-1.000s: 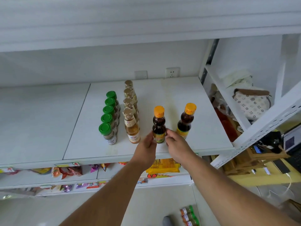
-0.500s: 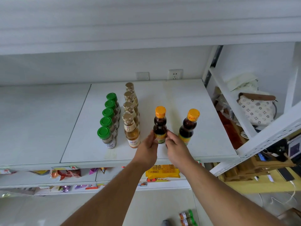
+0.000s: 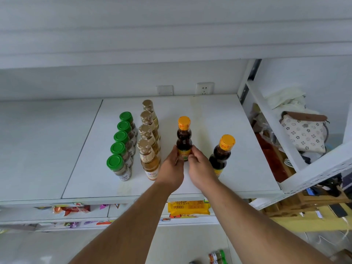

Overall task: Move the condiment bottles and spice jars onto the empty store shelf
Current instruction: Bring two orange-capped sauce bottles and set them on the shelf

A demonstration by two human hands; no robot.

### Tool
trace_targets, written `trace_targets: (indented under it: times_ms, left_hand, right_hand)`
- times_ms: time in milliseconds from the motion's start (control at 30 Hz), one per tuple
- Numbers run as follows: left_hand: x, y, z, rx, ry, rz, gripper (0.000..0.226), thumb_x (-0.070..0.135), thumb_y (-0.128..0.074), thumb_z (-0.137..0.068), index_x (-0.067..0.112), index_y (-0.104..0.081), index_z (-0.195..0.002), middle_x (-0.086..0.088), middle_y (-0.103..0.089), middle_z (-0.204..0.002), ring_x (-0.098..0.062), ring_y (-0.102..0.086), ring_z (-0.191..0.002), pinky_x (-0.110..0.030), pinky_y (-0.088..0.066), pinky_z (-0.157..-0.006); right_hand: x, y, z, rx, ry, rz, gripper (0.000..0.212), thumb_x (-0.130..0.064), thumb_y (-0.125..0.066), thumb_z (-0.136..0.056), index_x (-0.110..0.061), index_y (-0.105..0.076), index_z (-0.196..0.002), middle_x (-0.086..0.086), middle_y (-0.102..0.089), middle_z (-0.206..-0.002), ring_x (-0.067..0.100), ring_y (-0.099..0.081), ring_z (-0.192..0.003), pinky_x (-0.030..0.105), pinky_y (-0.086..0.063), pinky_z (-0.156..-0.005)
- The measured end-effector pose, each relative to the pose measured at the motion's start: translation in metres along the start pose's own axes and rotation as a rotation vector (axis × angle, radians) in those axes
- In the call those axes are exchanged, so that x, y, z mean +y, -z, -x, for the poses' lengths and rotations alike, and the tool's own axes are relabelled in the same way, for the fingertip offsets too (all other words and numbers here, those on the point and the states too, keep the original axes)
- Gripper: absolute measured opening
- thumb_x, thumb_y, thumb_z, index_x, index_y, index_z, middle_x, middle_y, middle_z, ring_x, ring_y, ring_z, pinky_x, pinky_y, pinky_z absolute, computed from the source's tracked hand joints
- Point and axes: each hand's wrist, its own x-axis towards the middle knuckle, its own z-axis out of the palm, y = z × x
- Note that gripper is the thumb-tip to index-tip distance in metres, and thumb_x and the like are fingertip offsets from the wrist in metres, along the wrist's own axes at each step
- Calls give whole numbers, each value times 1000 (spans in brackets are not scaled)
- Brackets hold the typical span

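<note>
A dark sauce bottle with an orange cap (image 3: pixel 184 138) stands upright on the white shelf (image 3: pixel 219 119). My left hand (image 3: pixel 171 169) and my right hand (image 3: pixel 200 168) grip its base from either side. A second dark orange-capped bottle (image 3: pixel 222 155) stands just right of my right hand. To the left, a row of several green-lidded spice jars (image 3: pixel 119 164) runs front to back. Beside it is a row of several golden-capped amber bottles (image 3: pixel 149 161).
A wall socket (image 3: pixel 204 88) sits behind the shelf. Snack packets, one yellow (image 3: pixel 188 207), lie on the lower shelves. More jars (image 3: pixel 218 256) lie on the floor below. A patterned bag (image 3: pixel 303 132) rests beyond the white frame (image 3: pixel 312 168) at right.
Both hands have pushed the left orange-capped bottle farther back on the shelf, so it now stands deeper than the right one.
</note>
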Motion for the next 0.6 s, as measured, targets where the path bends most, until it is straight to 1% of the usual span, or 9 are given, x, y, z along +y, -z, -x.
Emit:
trace_targets:
  times_ms: [133,233,267,300,367,433,467,533,600]
  left_hand:
    - [-5,0,2,9,62,-14,50,32,-43,-107,26,-37,-156,3,-57,-147,-21,-50,-138,-36,-42,-113]
    - [-6,-4,27,-15,81,-13,44,23,-44,-107,11,-42,-150,-15,-56,-144,-34,-48,-138,-43,-42,-112]
    - [-6,-7,38,-48,100,-9,44,23,-44,-107,9,-42,-149,-16,-55,-146,-34,-46,-139,-43,-41,-112]
    - [-5,-11,48,-73,116,0,46,24,-44,-107,8,-41,-150,-15,-52,-149,-32,-45,-141,-41,-40,-113]
    - [-3,-19,60,-98,115,6,48,26,-44,-108,8,-39,-153,-11,-47,-156,-28,-43,-144,-36,-37,-115]
    - [3,-25,63,-115,114,11,52,28,-44,-109,19,-35,-159,1,-44,-159,-17,-43,-145,-26,-34,-116]
    - [6,-27,62,-124,114,17,52,29,-44,-109,22,-34,-160,4,-43,-160,-14,-42,-145,-23,-32,-114]
    - [13,-31,59,-134,107,52,53,29,-45,-109,24,-33,-160,6,-41,-161,-10,-39,-147,-18,-29,-109]
    - [17,-36,56,-142,97,74,54,28,-46,-109,26,-32,-160,5,-39,-162,-8,-36,-148,-18,-30,-108]
  right_hand:
    - [1,2,13,-17,-6,1,49,-29,-34,-111,-32,-30,-160,-4,-40,-160,22,-39,-147,29,-33,-114]
    - [13,13,45,-77,11,-82,49,-28,-39,-110,-32,-33,-158,-15,-40,-156,9,-34,-146,27,-27,-119]
    - [20,18,59,-88,14,-122,47,-27,-42,-109,-34,-38,-156,-19,-41,-154,4,-37,-143,28,-28,-120]
    - [28,24,72,-80,11,-159,44,-26,-45,-108,-40,-45,-150,-22,-47,-150,0,-43,-138,28,-33,-119]
    - [43,38,90,31,-7,-210,37,-22,-49,-106,-54,-61,-122,-27,-65,-128,-3,-58,-122,28,-44,-109]
    - [55,54,93,220,-61,-218,37,-22,-51,-105,-54,-68,-95,-22,-72,-110,4,-65,-111,36,-51,-104]
    - [57,62,91,281,-82,-215,34,-24,-51,-105,-51,-69,-93,-19,-72,-110,8,-66,-111,41,-51,-105]
    - [56,73,83,270,-109,-178,25,-27,-48,-106,-45,-65,-108,-14,-67,-121,15,-62,-120,45,-48,-109]
    - [50,80,73,181,-95,-125,30,-26,-43,-107,-37,-57,-132,-11,-60,-131,17,-55,-129,44,-43,-113]
